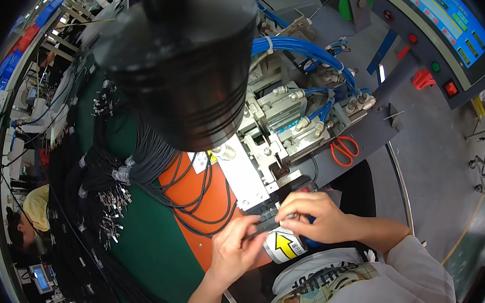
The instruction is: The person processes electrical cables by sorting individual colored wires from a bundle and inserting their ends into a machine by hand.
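My left hand (235,248) and my right hand (316,217) are close together at the near end of a metal bench machine (251,177). Thumb and fingers are pinched on both. A short dark length that looks like a black cable (267,225) runs between the fingertips; its ends are hidden by the fingers. Just below it is a white round part with a yellow arrow (285,245). Black fittings (269,212) of the machine lie right beyond the fingertips.
A large black lamp-like cylinder (182,69) hangs over the machine. Bundled black cables (122,172) cover the green table (134,267) and an orange board (193,217) at left. Orange-handled scissors (344,151), blue air hoses (302,45) and a control screen (445,12) are at right.
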Motion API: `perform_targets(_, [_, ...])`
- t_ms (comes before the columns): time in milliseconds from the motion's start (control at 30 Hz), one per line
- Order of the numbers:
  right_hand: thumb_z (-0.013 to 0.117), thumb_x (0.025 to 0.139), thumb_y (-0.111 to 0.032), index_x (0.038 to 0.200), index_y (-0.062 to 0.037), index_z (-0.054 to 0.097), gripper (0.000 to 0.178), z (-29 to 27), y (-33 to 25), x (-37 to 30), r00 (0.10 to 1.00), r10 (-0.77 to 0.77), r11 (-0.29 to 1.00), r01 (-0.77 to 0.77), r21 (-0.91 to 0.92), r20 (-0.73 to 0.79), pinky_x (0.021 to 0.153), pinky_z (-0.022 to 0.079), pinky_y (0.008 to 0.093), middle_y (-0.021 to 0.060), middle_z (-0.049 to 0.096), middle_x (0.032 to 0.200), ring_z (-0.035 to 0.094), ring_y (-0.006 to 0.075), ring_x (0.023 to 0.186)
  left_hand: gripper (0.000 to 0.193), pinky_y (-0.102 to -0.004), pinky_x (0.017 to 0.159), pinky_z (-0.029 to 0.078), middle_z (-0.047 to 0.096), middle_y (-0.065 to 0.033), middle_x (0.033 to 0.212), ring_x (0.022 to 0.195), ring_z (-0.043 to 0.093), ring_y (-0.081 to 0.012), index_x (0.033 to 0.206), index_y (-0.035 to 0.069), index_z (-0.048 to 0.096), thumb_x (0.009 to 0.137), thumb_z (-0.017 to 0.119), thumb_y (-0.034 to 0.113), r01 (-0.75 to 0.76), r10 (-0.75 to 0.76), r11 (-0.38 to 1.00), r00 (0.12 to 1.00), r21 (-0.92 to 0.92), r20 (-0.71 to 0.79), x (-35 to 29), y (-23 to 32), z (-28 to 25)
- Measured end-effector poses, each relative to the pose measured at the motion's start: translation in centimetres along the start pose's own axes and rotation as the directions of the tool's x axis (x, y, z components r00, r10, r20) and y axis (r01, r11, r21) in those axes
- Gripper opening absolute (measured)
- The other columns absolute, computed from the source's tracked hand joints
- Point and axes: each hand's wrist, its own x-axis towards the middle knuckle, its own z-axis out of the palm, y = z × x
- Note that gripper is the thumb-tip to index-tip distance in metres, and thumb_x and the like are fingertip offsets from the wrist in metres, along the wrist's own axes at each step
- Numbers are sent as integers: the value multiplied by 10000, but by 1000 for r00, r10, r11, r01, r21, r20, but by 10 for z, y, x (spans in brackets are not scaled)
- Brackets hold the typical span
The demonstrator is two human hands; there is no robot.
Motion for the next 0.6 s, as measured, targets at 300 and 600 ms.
perform_targets(300, [499, 972, -51, 1132, 41, 611, 216, -2, 16, -3, 967, 234, 804, -251, 540, 101, 536, 443, 183, 84, 622, 961, 628, 75, 666, 117, -230, 549, 456, 630, -79, 776, 644, 589, -118, 972, -35, 658, 875, 644, 27, 256, -178, 836, 963, -485, 203, 1, -2, 7])
perform_targets(600, [694, 815, -29, 950, -7, 637, 148, 9, 12, -4, 987, -106, 986, 89, -142, -118, 541, 465, 255, 93, 627, 851, 634, 156, 673, 86, -300, 488, 462, 614, -117, 716, 539, 598, -208, 917, -15, 641, 832, 643, -4, -145, 150, 985, 988, -95, 44, 4, 10, 17])
